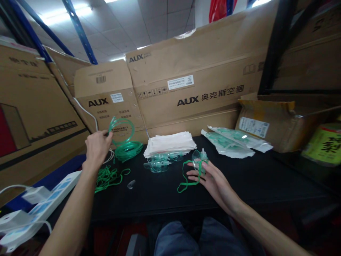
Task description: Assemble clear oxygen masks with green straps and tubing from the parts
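At the left, my left hand (pixel 98 145) pinches a loop of clear green tubing (pixel 130 129), raised above a coil of the same tubing (pixel 129 151) on the black table. My right hand (pixel 206 174) holds a clear oxygen mask (pixel 197 159) between thumb and fingers, its green elastic strap (pixel 183 185) hanging down to the left. Below my left hand lies a tangle of green elastic straps (pixel 109 177). Between the hands, several clear masks (pixel 158 164) rest in front of a stack of white pouches (pixel 170 142). A small clear piece (pixel 131 184) sits nearby.
Filled clear-and-white packages (pixel 231 140) lie at the back right, beside an open cardboard box (pixel 266 124) and a yellow-green labelled container (pixel 325 144). A white power strip (pixel 39 209) with plugs runs along the left edge. Large cardboard panels (pixel 202 71) wall the table's back.
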`<state>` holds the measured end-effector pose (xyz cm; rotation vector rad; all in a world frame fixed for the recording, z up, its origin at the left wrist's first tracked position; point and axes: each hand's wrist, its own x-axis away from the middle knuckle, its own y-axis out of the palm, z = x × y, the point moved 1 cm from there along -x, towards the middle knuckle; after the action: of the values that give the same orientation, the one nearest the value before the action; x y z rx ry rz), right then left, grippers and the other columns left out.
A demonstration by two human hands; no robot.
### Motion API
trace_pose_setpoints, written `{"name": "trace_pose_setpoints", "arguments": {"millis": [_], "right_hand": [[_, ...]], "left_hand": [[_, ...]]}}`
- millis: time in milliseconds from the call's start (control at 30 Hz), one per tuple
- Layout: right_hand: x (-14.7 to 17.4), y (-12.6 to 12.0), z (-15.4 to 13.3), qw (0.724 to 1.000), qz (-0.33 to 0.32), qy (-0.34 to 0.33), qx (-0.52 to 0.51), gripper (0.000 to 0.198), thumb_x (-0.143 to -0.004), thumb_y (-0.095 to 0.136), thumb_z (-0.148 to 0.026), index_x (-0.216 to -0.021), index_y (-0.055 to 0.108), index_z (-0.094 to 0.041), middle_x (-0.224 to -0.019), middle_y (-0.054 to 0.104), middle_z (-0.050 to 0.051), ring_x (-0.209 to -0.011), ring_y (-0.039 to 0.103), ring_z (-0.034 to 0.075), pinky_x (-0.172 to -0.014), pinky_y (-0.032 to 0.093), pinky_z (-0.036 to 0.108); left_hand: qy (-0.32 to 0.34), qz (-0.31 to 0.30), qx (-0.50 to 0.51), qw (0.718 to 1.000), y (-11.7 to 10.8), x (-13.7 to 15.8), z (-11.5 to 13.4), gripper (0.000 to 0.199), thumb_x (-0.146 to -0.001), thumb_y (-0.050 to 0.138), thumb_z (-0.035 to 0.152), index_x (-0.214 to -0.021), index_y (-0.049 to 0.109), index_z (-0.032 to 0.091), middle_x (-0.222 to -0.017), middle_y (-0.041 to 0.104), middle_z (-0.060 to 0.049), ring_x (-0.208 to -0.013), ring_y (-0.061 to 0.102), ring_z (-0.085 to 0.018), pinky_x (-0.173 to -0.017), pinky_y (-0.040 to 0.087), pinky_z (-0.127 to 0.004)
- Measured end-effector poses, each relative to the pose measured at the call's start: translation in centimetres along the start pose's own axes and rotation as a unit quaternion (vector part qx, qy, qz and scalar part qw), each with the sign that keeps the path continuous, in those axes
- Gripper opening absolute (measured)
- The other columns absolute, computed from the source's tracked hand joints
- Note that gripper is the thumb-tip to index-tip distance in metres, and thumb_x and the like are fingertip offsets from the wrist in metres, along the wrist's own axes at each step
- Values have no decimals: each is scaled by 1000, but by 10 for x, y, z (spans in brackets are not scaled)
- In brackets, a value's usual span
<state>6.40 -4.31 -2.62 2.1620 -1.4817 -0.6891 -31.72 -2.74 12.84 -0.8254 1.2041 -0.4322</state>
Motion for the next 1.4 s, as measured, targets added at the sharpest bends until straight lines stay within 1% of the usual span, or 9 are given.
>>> {"name": "trace_pose_setpoints", "arguments": {"millis": [133, 333, 433, 533, 667, 767, 933, 1167, 1400], "right_hand": [[-1, -3, 1, 1000, 0, -10, -27, 29, -88, 77, -46, -105, 73, -24, -114, 78, 7, -105, 74, 29, -100, 53, 50], [2, 0, -1, 999, -11, -15, -42, 32, -86, 76, -47, -110, 72, -25, -115, 79, 7, -109, 73, 30, -108, 48, 53], [8, -3, -2, 998, -3, -6, -59, 37, -84, 75, -47, -114, 70, -27, -114, 79, 7, -109, 74, 33, -109, 46, 58], [17, -13, -5, 999, 26, 24, -40, 36, -81, 78, -41, -113, 69, -27, -112, 80, 8, -110, 74, 34, -110, 45, 61], [28, -32, -12, 997, 66, 25, 15, 33, -79, 82, -34, -109, 70, -25, -110, 81, 8, -112, 74, 32, -114, 42, 58], [32, -39, -15, 995, 60, 24, 70, 29, -86, 80, -33, -111, 69, -25, -111, 80, 7, -116, 73, 28, -119, 38, 53], [33, -32, -15, 984, 25, 34, 171, 34, -89, 78, -42, -116, 64, -26, -117, 79, 7, -120, 70, 28, -117, 40, 48], [25, -28, -21, 964, -47, 27, 262, 41, -88, 77, -49, -116, 60, -25, -119, 76, 7, -115, 71, 26, -104, 51, 40], [23, -27, -19, 942, -81, 19, 324, 42, -89, 77, -41, -121, 54, -26, -117, 73, 6, -110, 71, 21, -98, 55, 36]], "left_hand": [[14, 61, 89, 994, -27, -1, 20, 48, -102, 44, 48, -116, 74, 13, -68, 67, 1, -89, 73, -24, -92, 53, -36], [41, 43, 228, 972, -42, 21, 70, 42, -97, 55, 43, -130, 69, 21, -75, 74, 4, -64, 74, -16, -76, 57, -29], [44, -64, 308, 948, -28, 62, 101, 41, -91, 59, 37, -126, 69, 18, -78, 76, 1, -56, 72, -18, -69, 57, -30], [26, -218, 405, 888, -3, 117, 122, 53, -91, 57, 39, -138, 59, 16, -83, 77, -1, -53, 71, -18, -62, 56, -29], [-23, -353, 429, 831, 26, 176, 119, 73, -90, 55, 44, -156, 41, 15, -77, 69, 3, -51, 72, -18, -53, 52, -26], [32, -374, 337, 863, 35, 191, 107, 60, -92, 56, 45, -145, 57, 17, -79, 69, 1, -57, 71, -19, -59, 51, -27], [117, -298, 213, 923, 38, 191, 98, 45, -97, 57, 40, -134, 69, 18, -99, 71, -7, -87, 72, -25, -72, 49, -31], [146, -315, 216, 913, 42, 187, 113, 40, -98, 54, 25, -135, 69, 18, -123, 69, -10, -95, 72, -24, -90, 53, -34], [219, -313, 189, 905, 48, 175, 124, 42, -96, 57, 14, -137, 65, 11, -132, 67, -13, -126, 61, -29, -115, 43, -43]]}}
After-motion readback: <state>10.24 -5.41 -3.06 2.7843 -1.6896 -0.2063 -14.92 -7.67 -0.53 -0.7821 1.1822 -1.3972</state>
